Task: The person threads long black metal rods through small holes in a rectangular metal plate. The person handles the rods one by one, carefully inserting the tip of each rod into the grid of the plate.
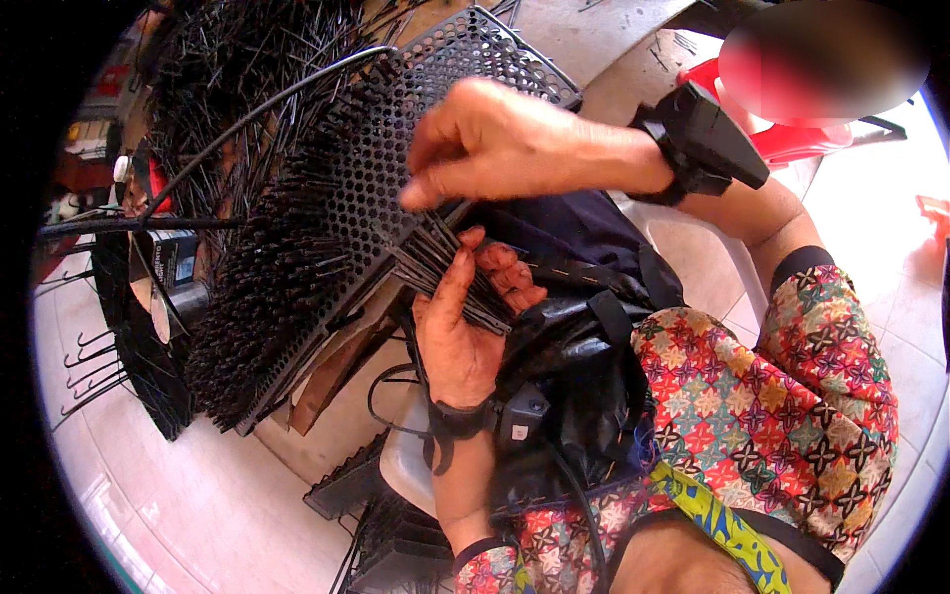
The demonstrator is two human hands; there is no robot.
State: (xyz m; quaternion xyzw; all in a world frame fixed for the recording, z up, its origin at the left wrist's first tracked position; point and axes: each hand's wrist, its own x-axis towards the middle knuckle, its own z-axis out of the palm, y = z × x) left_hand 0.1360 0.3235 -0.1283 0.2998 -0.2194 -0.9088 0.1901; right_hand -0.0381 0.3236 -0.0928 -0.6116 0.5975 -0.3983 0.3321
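A bundle of thin dark rods [433,255] lies across my left hand [460,332], its thumb closed over them and its fingers curled beneath. Just above the bundle, my right hand [480,144] hovers over a black perforated tray [371,193]. Its fingers are bent in and blurred at the tips, and whatever they pinch cannot be made out. Many short dark rods [267,287] stand packed in the holes on the tray's left side. Bare holes show toward its middle and far right end.
Loose dark rods [213,89] lie heaped behind the tray. A curved metal bar [267,124] arches past it. Hooked wires [94,361] jut from a black panel at left. Stacked black trays [406,544] sit below. A red chair [807,144] stands at far right.
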